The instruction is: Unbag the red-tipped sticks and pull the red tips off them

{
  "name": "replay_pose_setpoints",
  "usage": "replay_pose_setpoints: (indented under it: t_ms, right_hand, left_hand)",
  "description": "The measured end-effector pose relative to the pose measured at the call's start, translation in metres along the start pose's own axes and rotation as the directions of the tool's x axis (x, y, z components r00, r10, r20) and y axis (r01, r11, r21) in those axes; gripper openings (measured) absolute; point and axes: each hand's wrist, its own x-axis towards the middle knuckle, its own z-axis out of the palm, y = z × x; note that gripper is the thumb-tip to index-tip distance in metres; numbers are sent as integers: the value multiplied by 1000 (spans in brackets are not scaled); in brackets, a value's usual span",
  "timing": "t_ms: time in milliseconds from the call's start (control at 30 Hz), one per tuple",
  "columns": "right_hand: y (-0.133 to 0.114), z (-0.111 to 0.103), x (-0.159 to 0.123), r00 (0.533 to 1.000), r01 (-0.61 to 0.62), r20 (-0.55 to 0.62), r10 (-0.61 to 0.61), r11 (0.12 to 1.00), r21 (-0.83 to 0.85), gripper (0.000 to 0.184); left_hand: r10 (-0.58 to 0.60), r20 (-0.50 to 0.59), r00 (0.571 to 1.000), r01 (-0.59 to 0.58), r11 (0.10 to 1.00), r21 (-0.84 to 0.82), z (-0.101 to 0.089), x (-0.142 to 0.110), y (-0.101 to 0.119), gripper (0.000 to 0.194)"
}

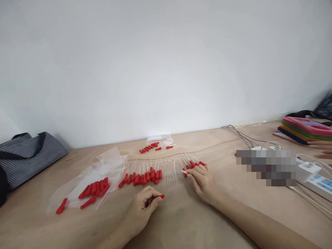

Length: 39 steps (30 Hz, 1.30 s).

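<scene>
Red bulb [162,196] sits in the left hand [145,204], power strip [321,181] markings blurred.

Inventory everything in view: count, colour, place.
Wall: one, white, behind
Table: one, tan, below
Bulbs: many, red, across table
Tubes: many, clear, centre
Plastic bags: at least two, clear, left and back
Striped bag: one, grey-black, left
Sheet stack: one, multicoloured, right
Power strip: one, white-blue, right
Cables and plugs: several, grey and white, right
Pixelated patch: one, unclear, right
Dark item: one, far right
Other person's hand: one, right edge
Left hand: one, front centre, holding a bulb
Right hand: one, right of centre, by bulbs
</scene>
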Motion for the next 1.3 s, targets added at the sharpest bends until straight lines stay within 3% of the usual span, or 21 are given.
replay_pose_setpoints:
  t_ms: [133, 267, 333, 400, 467, 567, 667, 833, 900, 1033, 1100, 1200, 1300]
  right_hand:
    - [3, 10, 14, 961, -270, 78, 267, 962, 35, 20]
    - [6, 16, 44, 810, -555, 259, 526, 830, 50, 20]
    - [8, 21, 61, 779, -591, 271, 565, 806, 18, 20]
    - [9, 29, 74, 762, -602, 285, 582, 798, -19, 20]
    - [8, 39, 81, 750, -598, 303, 587, 799, -66, 19]
    - [5, 52, 82, 738, -580, 310, 599, 798, -162, 15]
    - [2, 58, 78, 730, -559, 290, 618, 785, -266, 16]
    - [-6, 50, 73, 759, -501, 256, 599, 788, -358, 22]
    - [-9, 42, 67, 794, -461, 241, 558, 812, -359, 22]
    - [-9, 25, 41, 922, -297, 138, 363, 888, -352, 23]
    - [-6, 17, 24, 958, -232, 81, 274, 912, -339, 23]
    - [-2, 8, 4, 977, -181, 51, 205, 938, -297, 24]
    - [-2, 3, -5, 974, -182, 81, 213, 943, -279, 23]
  left_hand:
    - [4, -63, 998, -6, 1000, -25, -2, -11, -1, 19]
    - [2, -240, 971, 1, 1000, 12, -16, -27, -12, 18]
    - [-10, -353, 935, 27, 999, 43, -33, -34, -21, 19]
    - [-52, -498, 866, 84, 996, 42, -58, -38, -31, 26]
    - [-143, -667, 731, 184, 983, -10, -87, -40, -40, 36]
    - [-291, -752, 591, 374, 925, -65, -129, -42, -51, 41]
    - [-446, -693, 566, 610, 792, -11, -154, -46, -56, 27]
    - [-543, -667, 510, 754, 656, 43, -160, -52, -67, 20]
    - [-559, -660, 502, 771, 634, 50, -159, -53, -70, 22]
    - [-566, -630, 532, 747, 664, 33, -154, -55, -69, 28]
    - [-555, -617, 559, 724, 689, 37, -151, -54, -63, 30]
    - [-554, -628, 546, 737, 675, 46, -149, -52, -54, 26]
    - [-563, -646, 515, 763, 645, 47, -151, -51, -48, 21]
